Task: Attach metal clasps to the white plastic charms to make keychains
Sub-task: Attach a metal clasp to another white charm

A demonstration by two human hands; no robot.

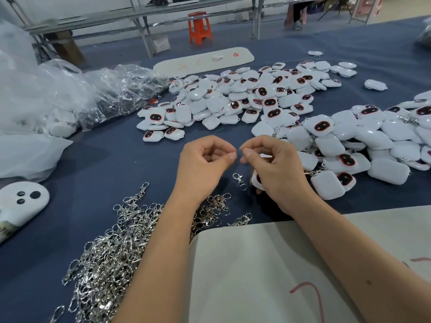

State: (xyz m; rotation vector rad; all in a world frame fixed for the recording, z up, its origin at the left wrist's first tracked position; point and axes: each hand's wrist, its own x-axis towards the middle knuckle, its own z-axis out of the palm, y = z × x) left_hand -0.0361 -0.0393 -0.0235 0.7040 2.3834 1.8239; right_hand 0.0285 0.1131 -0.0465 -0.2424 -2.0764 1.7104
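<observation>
My left hand (205, 164) hovers over the blue table with its fingers curled and thumb pressed to forefinger. Anything between them is too small to make out. My right hand (275, 169) faces it, fingertips almost touching the left's, and its lower fingers grip a white plastic charm (256, 179) under the palm. A single metal clasp (239, 179) sits just below the gap between the hands. A heap of loose clasps (112, 248) lies at the front left, partly under my left forearm. Bare charms (233, 101) are piled behind, and charms with clasps on them (349, 141) are piled to the right.
Crumpled clear plastic bags (70, 96) fill the left side. A large white plush shape (21, 203) lies at the left edge, and a long white board (205, 60) lies at the back. A pale cloth (268, 264) covers the near edge under my forearms. An orange stool (200, 26) stands beyond the table.
</observation>
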